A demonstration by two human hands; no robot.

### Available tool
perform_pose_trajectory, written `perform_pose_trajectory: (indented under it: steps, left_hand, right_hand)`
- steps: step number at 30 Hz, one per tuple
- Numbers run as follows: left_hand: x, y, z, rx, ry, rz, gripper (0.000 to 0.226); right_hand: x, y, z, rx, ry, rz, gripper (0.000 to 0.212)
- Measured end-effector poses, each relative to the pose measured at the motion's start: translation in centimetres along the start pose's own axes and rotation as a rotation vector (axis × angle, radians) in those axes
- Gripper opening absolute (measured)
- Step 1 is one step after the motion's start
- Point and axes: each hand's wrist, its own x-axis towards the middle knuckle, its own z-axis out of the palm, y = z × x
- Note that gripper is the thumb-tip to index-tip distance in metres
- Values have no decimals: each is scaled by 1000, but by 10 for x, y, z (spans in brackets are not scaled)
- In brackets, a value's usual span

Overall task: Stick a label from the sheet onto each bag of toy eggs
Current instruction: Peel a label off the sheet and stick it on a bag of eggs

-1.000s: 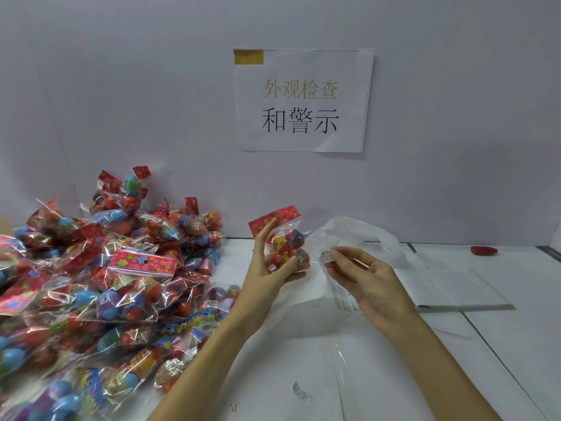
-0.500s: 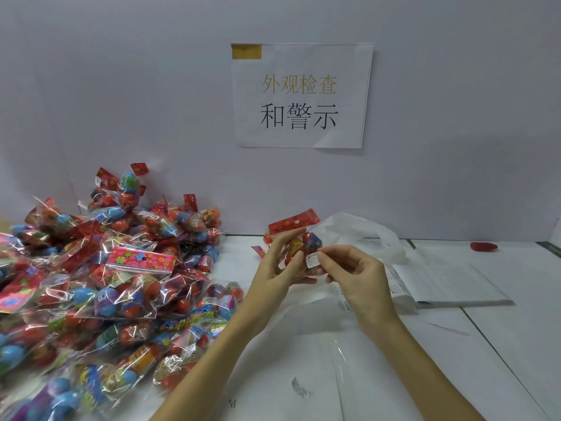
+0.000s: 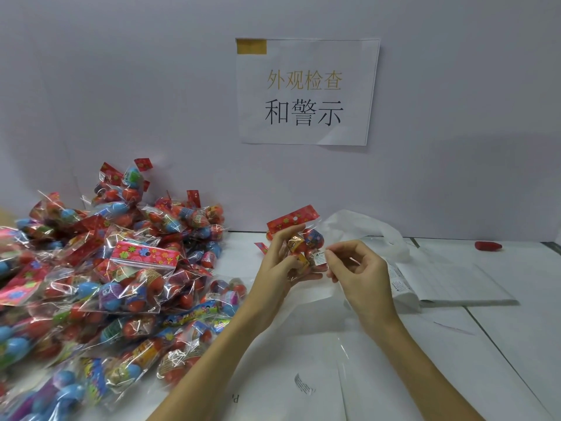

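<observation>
Since a second ago the right hand (image 3: 361,268) has carried the small white printed label (image 3: 320,257) across from the label sheet (image 3: 400,287) and now pinches it against the clear plastic bag of red and blue toy eggs (image 3: 305,244). That bag sits raised above the white table (image 3: 501,329), gripped by the left hand (image 3: 280,265), beside the big heap of egg bags (image 3: 100,284).

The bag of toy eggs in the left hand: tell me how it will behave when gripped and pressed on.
The bag is thin crinkly film, so it probably feels slippery and gives under the left hand. The round eggs inside likely shift when the right hand presses the label on. It looks light, since a few fingers hold it up.
</observation>
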Motion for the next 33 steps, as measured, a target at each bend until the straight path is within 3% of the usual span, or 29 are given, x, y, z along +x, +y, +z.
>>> perform_pose_trajectory:
  steps: [8, 20, 22, 24, 26, 28, 31, 33]
  left_hand:
    - [-2, 3, 4, 33, 6, 25, 43]
    - [-5, 3, 6, 99, 72, 87, 44]
    - [-5, 3, 6, 108, 102, 133, 41]
    - [-5, 5, 4, 99, 140, 175, 40]
    - [-3, 8, 1, 89, 169, 177, 41]
    - [-2, 11, -1, 94, 180, 163, 42]
    - [-5, 12, 1, 109, 122, 184, 43]
    - [-7, 11, 5, 125, 65, 209, 43]
  right_hand:
    - [0, 1, 0, -32, -7, -7, 5]
    - [0, 7, 1, -72, -39, -48, 6]
    - [1, 8, -1, -234, -51, -147, 17]
    - [5, 9, -5, -427, 1, -244, 44]
    - [8, 9, -11, -379, 64, -193, 55]
    - [8, 6, -12, -241, 61, -41, 42]
    - [4, 1, -2, -69, -106, 172, 43]
    - [0, -1, 5, -41, -216, 187, 49]
